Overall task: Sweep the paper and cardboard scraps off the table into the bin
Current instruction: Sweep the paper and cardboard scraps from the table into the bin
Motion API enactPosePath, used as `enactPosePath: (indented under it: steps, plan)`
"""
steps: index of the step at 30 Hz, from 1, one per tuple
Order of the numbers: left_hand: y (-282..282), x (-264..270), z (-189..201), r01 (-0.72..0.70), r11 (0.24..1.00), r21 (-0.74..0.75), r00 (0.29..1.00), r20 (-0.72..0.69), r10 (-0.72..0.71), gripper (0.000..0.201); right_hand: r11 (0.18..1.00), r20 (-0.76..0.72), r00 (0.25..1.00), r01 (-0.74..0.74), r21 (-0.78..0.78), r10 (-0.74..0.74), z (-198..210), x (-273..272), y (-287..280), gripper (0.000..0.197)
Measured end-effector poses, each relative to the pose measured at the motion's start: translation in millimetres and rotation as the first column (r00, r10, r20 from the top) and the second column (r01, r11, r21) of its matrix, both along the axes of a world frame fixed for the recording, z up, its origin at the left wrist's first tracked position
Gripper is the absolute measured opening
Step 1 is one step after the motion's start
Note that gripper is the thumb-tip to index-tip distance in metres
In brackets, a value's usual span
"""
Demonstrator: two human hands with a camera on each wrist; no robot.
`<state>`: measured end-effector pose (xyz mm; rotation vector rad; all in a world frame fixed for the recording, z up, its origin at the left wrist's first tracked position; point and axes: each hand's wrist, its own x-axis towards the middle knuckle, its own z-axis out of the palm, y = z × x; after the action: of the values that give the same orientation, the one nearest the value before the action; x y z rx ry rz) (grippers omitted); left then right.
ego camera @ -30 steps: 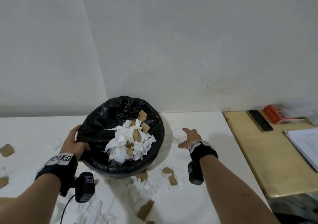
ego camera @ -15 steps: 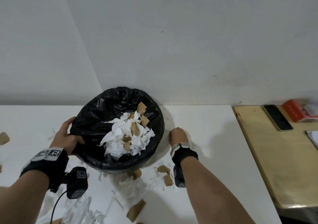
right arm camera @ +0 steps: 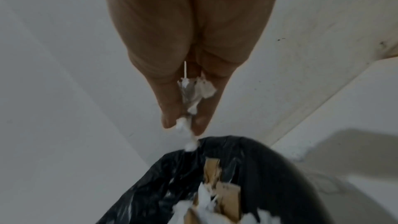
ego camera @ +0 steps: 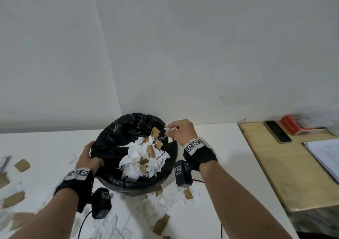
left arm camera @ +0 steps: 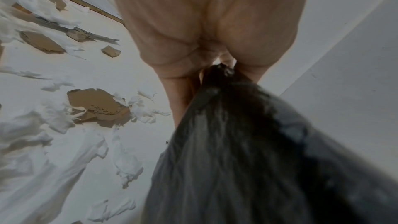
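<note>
The right hand [ego camera: 180, 131], half a second earlier flat on the white table [ego camera: 216, 147], had risen over the round black-lined bin [ego camera: 132, 125] at lower centre, pinching crumpled white paper scraps [right arm camera: 194, 89]; the left hand [ego camera: 88, 159] still gripped its glossy rim.

Bin [ego camera: 117, 147] at lower centre on table [ego camera: 216, 147], scraps [ego camera: 145, 158] heaped inside; more scraps lower left. Phone [ego camera: 278, 131] at right, papers [ego camera: 326, 156] below it.

Head view looks down; wrist views close along hands; all share bin [ego camera: 117, 147].
</note>
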<state>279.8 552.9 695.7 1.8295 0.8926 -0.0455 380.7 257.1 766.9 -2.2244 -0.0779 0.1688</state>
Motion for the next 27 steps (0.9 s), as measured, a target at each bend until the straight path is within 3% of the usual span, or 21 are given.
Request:
enactPosePath:
  steps: [5,9,13,16,19,23,27]
  plan:
    - [-0.4,5.9,9.4,0.048,0.998,0.026,0.998,0.038,-0.049,0.091,0.991,-0.065,0.992,-0.116,-0.070,0.111,-6.8,-16.1,31.6,0.051]
    - [0.4,14.8,4.9,0.023,1.000,0.007,0.998,0.059,-0.024,0.088,0.998,-0.027,0.998,0.054,-0.012,-0.055,-4.9,8.0,5.3,0.045]
    - [6.8,25.5,-5.9,-0.005,1.000,-0.027,0.998,0.070,0.007,0.087,0.985,-0.118,0.986,0.099,-0.141,-0.116,-30.3,46.2,-41.5,0.042]
    - [12.5,32.7,-12.6,-0.020,1.000,-0.024,0.999,0.049,0.021,0.089,0.939,-0.267,0.962,-0.039,-0.343,-0.058,-66.2,67.4,-65.1,0.070]
    - [15.2,39.9,-21.4,-0.036,0.999,-0.032,0.998,0.041,0.037,0.089,0.833,-0.382,0.924,-0.235,-0.501,0.031,-107.4,81.7,-73.3,0.095]
    - [16.0,49.5,-30.7,-0.054,0.997,-0.051,0.997,0.048,0.057,0.089,0.752,-0.402,0.904,-0.365,-0.549,0.145,-145.1,98.1,-66.4,0.108]
    - [19.2,54.5,-40.6,-0.045,0.997,-0.067,0.997,0.052,0.048,0.090,0.705,-0.360,0.909,-0.396,-0.588,0.211,-170.2,110.3,-48.1,0.107]
